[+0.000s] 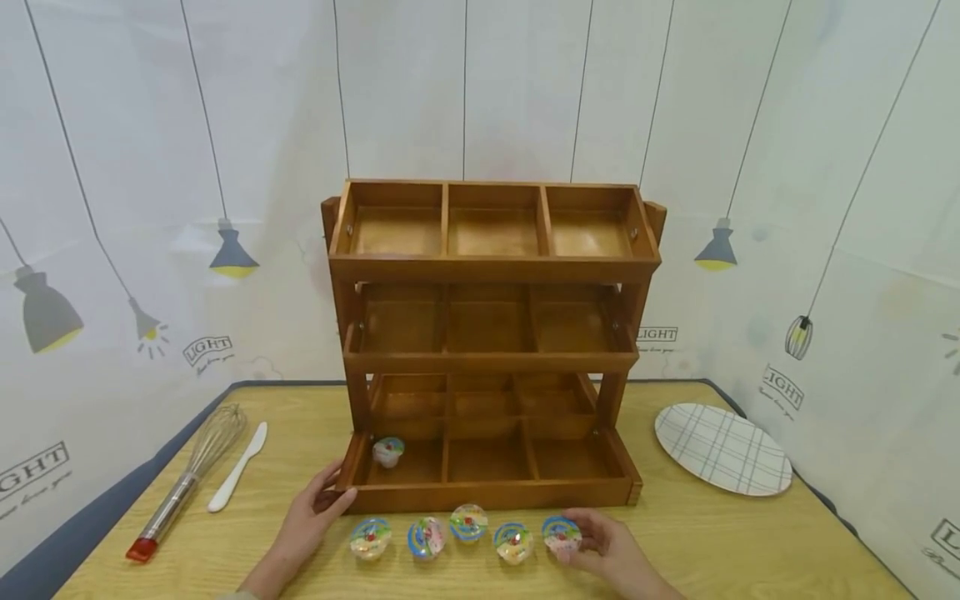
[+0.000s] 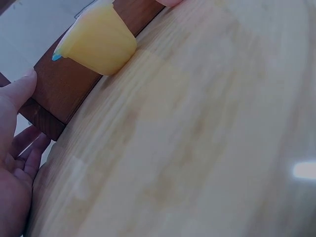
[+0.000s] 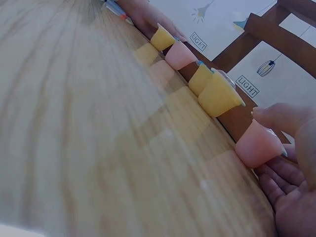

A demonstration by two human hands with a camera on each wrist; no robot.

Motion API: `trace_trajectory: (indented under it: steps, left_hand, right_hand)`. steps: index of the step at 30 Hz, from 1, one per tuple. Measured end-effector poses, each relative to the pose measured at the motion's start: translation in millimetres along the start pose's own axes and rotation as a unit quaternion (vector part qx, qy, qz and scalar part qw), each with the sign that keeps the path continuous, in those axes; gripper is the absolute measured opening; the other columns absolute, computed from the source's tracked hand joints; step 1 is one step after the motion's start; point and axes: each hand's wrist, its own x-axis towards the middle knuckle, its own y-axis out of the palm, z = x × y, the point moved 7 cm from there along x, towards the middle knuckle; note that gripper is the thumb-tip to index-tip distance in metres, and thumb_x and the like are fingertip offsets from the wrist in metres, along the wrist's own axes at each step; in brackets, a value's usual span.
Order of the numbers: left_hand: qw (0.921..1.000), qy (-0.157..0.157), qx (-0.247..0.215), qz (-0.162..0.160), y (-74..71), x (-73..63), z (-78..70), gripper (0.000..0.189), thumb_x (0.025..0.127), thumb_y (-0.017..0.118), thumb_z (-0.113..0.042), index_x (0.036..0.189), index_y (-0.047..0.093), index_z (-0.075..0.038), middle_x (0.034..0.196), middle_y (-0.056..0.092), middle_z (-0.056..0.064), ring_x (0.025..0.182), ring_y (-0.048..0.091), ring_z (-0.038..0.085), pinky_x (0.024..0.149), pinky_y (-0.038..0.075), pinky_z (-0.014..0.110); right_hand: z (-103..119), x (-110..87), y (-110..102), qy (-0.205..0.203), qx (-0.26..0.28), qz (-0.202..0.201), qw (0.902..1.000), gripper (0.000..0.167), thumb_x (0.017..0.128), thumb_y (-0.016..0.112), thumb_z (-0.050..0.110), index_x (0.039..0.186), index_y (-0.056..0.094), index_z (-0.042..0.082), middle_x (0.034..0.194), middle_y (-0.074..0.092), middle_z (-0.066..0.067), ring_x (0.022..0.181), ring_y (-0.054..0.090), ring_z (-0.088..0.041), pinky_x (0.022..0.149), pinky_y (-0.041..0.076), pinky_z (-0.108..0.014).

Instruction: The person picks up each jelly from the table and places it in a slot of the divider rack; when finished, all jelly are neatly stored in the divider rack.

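At the front left corner of a brown wooden tiered rack (image 1: pixel 495 497), my left hand (image 1: pixel 303 525) grips the bottom tray, thumb on the front board and fingers round the side. My right hand (image 1: pixel 607 550) pinches a pink jelly cup (image 3: pixel 259 143) by its rim, thumb on one side and fingers on the other, close over the table. To its left, yellow jelly cups (image 1: pixel 513 543) and another pink jelly cup (image 1: pixel 426 538) stand in a row before the rack. One more jelly cup (image 1: pixel 388 452) lies tilted in the lower left compartment.
A whisk (image 1: pixel 187 483) with a red handle end and a white plastic knife (image 1: pixel 238 467) lie on the left of the wooden table (image 1: pixel 300 417). On the right is a white checked oval plate (image 1: pixel 723 450). A printed curtain (image 1: pixel 480 83) surrounds the back and sides.
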Motion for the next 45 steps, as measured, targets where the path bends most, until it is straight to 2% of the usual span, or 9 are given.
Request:
trace_trajectory:
  steps: [12,15,20,23,27,31,34,39,45]
  left_hand:
    - [1.0,-0.008,-0.005,-0.001,-0.1,-1.1,-0.1,0.058,0.085,0.058,-0.032,0.136,0.035,-0.014,0.132,0.044,0.021,0.109,0.052,0.027,0.078,0.044,0.015]
    - [0.9999,-0.007,-0.01,-0.001,0.1,-0.9,-0.6,0.058,0.085,0.058,-0.031,0.135,0.036,-0.013,0.131,0.044,0.021,0.109,0.052,0.028,0.079,0.046,0.018]
    - [0.9998,-0.007,-0.016,-0.001,1.7,-0.1,-1.1,0.059,0.085,0.058,-0.033,0.136,0.035,-0.014,0.132,0.043,0.022,0.11,0.052,0.029,0.083,0.047,0.025]
    - [0.9998,-0.005,-0.016,-0.002,1.8,0.1,-1.6,0.059,0.085,0.059,-0.032,0.136,0.035,-0.014,0.132,0.043,0.021,0.11,0.052,0.029,0.082,0.046,0.022]
    - [0.9998,-0.001,-0.021,-0.004,1.1,-0.5,-1.1,0.058,0.085,0.059,-0.03,0.135,0.035,-0.013,0.131,0.043,0.022,0.108,0.053,0.029,0.079,0.045,0.018]
    - [0.9999,-0.006,-0.014,-0.001,0.2,-1.6,-0.4,0.059,0.085,0.058,-0.032,0.136,0.034,-0.012,0.132,0.042,0.022,0.109,0.052,0.029,0.082,0.047,0.024]
    - [0.9999,-0.008,-0.008,-0.001,-0.2,-1.2,0.0,0.059,0.085,0.058,-0.033,0.136,0.035,-0.013,0.132,0.042,0.022,0.108,0.053,0.027,0.081,0.047,0.023]
    - [0.9999,-0.006,-0.007,-0.005,-1.2,-1.7,3.9,0.059,0.085,0.058,-0.032,0.135,0.036,-0.012,0.131,0.044,0.023,0.107,0.054,0.026,0.08,0.047,0.021]
    - [0.9997,-0.002,-0.019,-0.012,0.2,0.4,3.4,0.058,0.084,0.06,-0.031,0.134,0.037,-0.013,0.129,0.045,0.022,0.107,0.054,0.029,0.082,0.048,0.026]
  right_hand:
    - [0.5,-1.2,0.6,0.005,0.01,0.008,0.9999,0.055,0.081,0.064,0.015,0.123,0.04,-0.011,0.117,0.05,-0.025,0.09,0.055,0.001,0.079,0.046,-0.018]
    - [0.5,-1.8,0.5,0.006,0.008,0.006,0.9999,0.056,0.08,0.065,0.015,0.123,0.041,-0.011,0.117,0.05,-0.025,0.09,0.054,0.002,0.079,0.045,-0.017]
    - [2.5,-2.2,-1.3,-0.017,0.005,0.001,0.9998,0.054,0.08,0.065,0.014,0.121,0.042,-0.013,0.113,0.052,-0.027,0.089,0.055,0.002,0.077,0.047,-0.018]
    - [3.2,-1.7,-2.7,-0.025,0.003,-0.005,0.9997,0.054,0.079,0.066,0.014,0.12,0.043,-0.013,0.111,0.053,-0.026,0.088,0.056,0.001,0.076,0.048,-0.019]
    - [1.8,-0.8,-3.0,-0.008,0.01,-0.012,0.9998,0.054,0.079,0.066,0.014,0.12,0.043,-0.012,0.111,0.054,-0.023,0.088,0.056,0.0,0.077,0.047,-0.018]
    - [2.0,3.0,-1.6,0.02,0.029,-0.025,0.9991,0.054,0.078,0.067,0.016,0.121,0.044,-0.008,0.114,0.055,-0.019,0.09,0.057,-0.002,0.079,0.047,-0.017]
    - [11.9,10.0,-3.2,0.004,0.035,-0.04,0.9986,0.054,0.077,0.068,0.015,0.121,0.045,-0.006,0.112,0.056,-0.018,0.092,0.057,-0.002,0.08,0.047,-0.017]
    - [39.8,28.5,-1.2,-0.063,0.032,-0.036,0.9968,0.052,0.074,0.07,0.009,0.118,0.048,-0.008,0.11,0.056,-0.025,0.092,0.058,-0.002,0.081,0.048,-0.017]
    - [60.1,65.3,22.3,-0.061,0.024,-0.021,0.9977,0.052,0.072,0.072,0.009,0.117,0.049,-0.006,0.11,0.057,-0.023,0.09,0.061,-0.014,0.077,0.05,-0.019]
